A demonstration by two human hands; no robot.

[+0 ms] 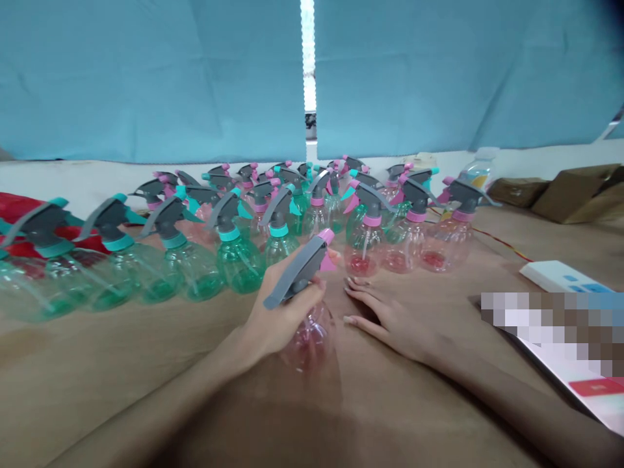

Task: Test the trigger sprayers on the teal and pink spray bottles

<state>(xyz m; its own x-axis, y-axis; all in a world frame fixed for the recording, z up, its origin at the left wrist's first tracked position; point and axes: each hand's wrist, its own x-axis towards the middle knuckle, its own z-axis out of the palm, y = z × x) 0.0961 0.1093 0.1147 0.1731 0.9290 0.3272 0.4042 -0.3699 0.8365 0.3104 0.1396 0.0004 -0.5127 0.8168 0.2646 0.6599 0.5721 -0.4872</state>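
My left hand [280, 305] is wrapped round the neck of a pink spray bottle [312, 341], just under its grey trigger head. The bottle's pink nozzle points away to the right, and its round clear body shows below my fingers. Flat on the wooden table [390, 416] lies my right hand [390, 315], fingers stretched out toward the bottle but apart from it. Past my hands stand pink-collared spray bottles [361, 257] on the right and green ones with teal collars [241, 263] on the left, several of each.
Brown cardboard boxes [575, 198] sit at the back right, near a clear bottle with a label [478, 170]. A white box-like object [560, 276] and a partly blurred flat item [560, 351] lie at the right. Red material [19, 211] shows at far left; blue curtains [146, 78] hang behind.
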